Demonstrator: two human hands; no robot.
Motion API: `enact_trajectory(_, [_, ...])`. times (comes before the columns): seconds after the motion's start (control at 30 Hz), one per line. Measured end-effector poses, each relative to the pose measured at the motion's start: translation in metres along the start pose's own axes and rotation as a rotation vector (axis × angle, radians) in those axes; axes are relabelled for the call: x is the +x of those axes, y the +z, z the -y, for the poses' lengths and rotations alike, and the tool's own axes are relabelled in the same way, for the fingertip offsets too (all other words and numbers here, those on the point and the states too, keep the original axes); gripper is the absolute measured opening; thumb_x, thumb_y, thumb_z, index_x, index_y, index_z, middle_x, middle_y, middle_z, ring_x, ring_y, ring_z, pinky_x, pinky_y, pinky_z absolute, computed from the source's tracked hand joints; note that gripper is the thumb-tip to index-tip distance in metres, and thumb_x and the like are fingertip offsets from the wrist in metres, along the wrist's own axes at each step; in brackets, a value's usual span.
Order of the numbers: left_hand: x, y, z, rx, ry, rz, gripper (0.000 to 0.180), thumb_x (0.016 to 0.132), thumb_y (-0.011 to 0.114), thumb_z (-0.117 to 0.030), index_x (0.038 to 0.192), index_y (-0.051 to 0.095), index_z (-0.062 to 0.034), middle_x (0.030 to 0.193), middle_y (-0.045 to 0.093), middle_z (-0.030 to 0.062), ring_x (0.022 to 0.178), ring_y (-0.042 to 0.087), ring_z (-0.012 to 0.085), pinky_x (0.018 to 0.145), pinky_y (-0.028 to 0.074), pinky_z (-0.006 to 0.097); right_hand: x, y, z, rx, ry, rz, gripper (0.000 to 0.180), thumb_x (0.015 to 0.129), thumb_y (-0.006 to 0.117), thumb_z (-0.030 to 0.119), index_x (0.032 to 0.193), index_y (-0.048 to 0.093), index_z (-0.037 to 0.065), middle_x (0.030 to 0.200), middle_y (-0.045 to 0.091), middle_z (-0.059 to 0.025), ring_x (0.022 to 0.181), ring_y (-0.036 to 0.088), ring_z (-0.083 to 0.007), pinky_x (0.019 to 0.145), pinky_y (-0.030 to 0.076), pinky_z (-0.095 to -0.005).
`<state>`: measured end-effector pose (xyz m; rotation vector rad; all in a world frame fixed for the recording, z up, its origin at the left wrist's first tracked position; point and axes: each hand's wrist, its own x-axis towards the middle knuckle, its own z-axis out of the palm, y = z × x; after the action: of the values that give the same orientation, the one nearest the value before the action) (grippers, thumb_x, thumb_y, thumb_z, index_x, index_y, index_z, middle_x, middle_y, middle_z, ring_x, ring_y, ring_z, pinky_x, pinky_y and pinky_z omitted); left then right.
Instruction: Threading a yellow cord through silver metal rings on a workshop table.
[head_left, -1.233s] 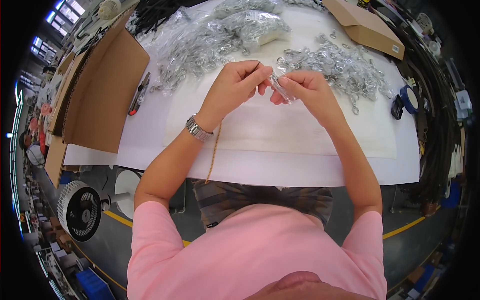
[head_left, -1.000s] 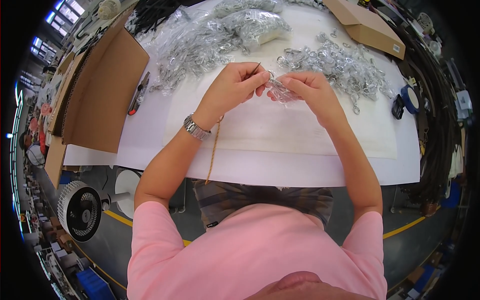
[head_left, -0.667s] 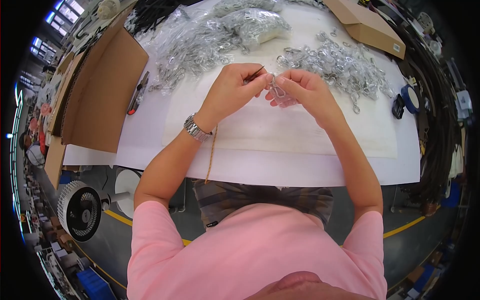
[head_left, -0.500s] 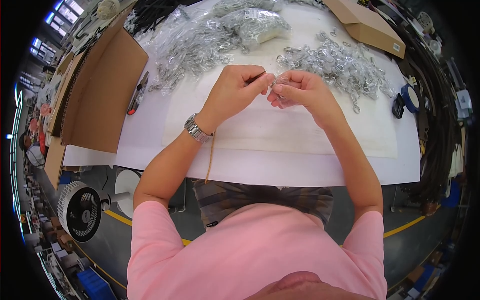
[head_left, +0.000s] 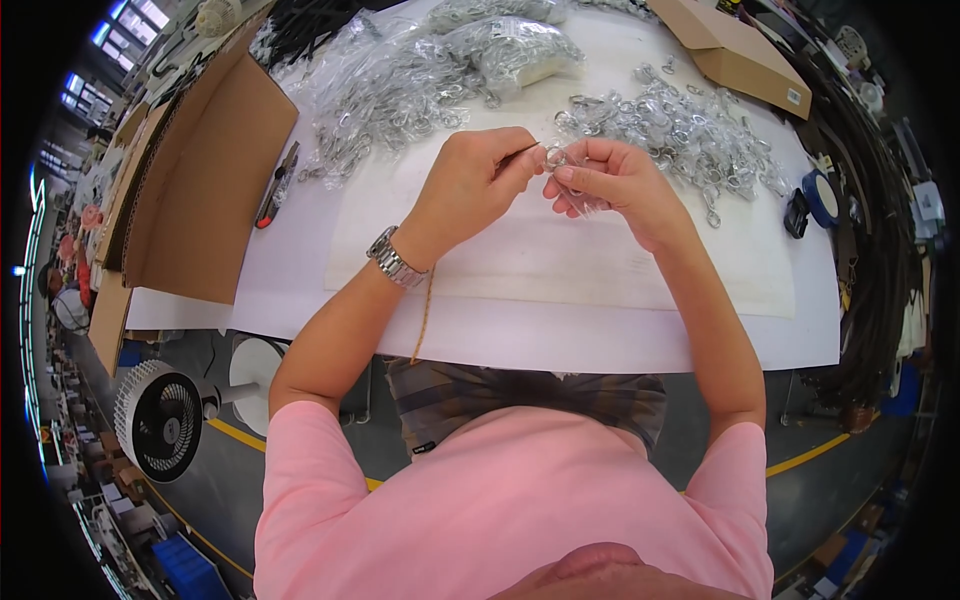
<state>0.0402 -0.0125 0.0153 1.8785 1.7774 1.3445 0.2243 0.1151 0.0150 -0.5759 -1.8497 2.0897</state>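
Observation:
My left hand (head_left: 480, 180) and my right hand (head_left: 610, 180) meet above the white table (head_left: 600, 330). Between their fingertips they pinch a small clear plastic bag (head_left: 575, 195) with a small metal ring part (head_left: 553, 156) at its mouth. The left wrist wears a metal watch (head_left: 392, 258). A thin brown stick or cord (head_left: 425, 315) runs from under the left wrist toward the table's near edge. Just beyond the right hand lies a loose heap of metal ring parts (head_left: 690, 125). Beyond the left hand is a pile of filled clear bags (head_left: 400, 85).
Flattened cardboard (head_left: 200, 180) leans at the table's left, with a utility knife (head_left: 278, 182) beside it. A cardboard box (head_left: 740, 50) sits far right, a blue tape roll (head_left: 822, 198) at the right edge. A white fan (head_left: 160, 420) stands on the floor left.
My hands have stayed in place and kept working the small bag. The fingers shifted slightly, bringing the metal part up to the bag between the fingertips.

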Motion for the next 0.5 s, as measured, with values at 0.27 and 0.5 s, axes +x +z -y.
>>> enact_trajectory(0.27, [0.004, 0.001, 0.003, -0.318, -0.121, 0.076, 0.012, 0.097, 0.068, -0.013, 0.096, 0.071, -0.0009, 0.082, 0.069, 0.001, 0.074, 0.061, 0.0052, 0.063, 0.046, 0.023, 0.0, 0.001, -0.003, -0.044, -0.001, 0.036, 0.022, 0.096, 0.072, 0.02, 0.107, 0.07, 0.001, 0.092, 0.077, -0.0114, 0.08, 0.072, -0.0145, 0.074, 0.057, -0.0267])
enact_trajectory(0.5, [-0.002, 0.003, 0.001, 0.071, 0.016, 0.007, 0.013, 0.096, 0.071, -0.013, 0.09, 0.069, -0.0026, 0.068, 0.065, 0.0013, 0.062, 0.058, 0.0067, 0.058, 0.045, 0.025, 0.0, 0.009, -0.004, -0.078, 0.103, 0.141, 0.032, 0.101, 0.067, 0.031, 0.107, 0.073, 0.0, 0.092, 0.076, -0.0118, 0.08, 0.071, -0.0151, 0.068, 0.053, -0.026])
